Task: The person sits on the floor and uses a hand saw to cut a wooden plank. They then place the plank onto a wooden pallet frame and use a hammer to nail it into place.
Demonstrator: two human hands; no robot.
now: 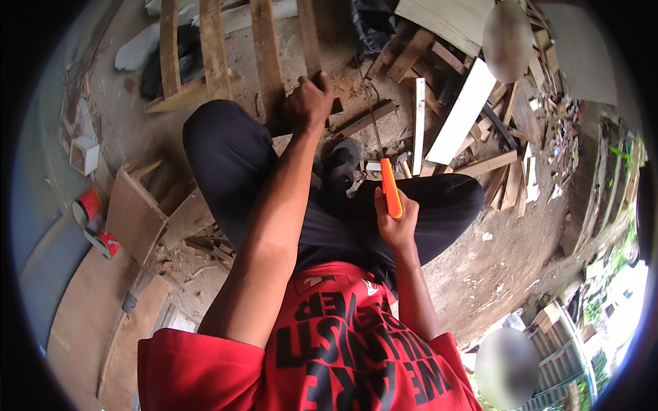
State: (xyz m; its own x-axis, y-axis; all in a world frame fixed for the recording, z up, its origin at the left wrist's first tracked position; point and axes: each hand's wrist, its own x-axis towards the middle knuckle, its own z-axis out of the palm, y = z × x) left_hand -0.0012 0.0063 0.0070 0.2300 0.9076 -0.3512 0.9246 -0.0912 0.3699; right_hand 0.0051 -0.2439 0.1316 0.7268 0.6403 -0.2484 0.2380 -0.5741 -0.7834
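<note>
My right hand (399, 222) is closed round the orange handle of a handsaw (391, 188), held over my right thigh. The saw's thin blade (374, 120) points away from me, seen nearly edge-on, and passes over or beside a short dark wood strip (365, 120) on the ground; I cannot tell if they touch. Further forward, my left hand (308, 103) grips the near end of a wooden slat (310, 41), its fingers partly hidden. Beside it, more slats (266, 51) run parallel and join a crosspiece (181, 94), like a pallet.
Scrap boards (411, 55) and a long white board (460, 113) lie in a heap at the front right. A hammer (404, 164) lies by my right knee. At the left are an open wooden box (140, 212) and a red can (89, 204). Debris litters the floor.
</note>
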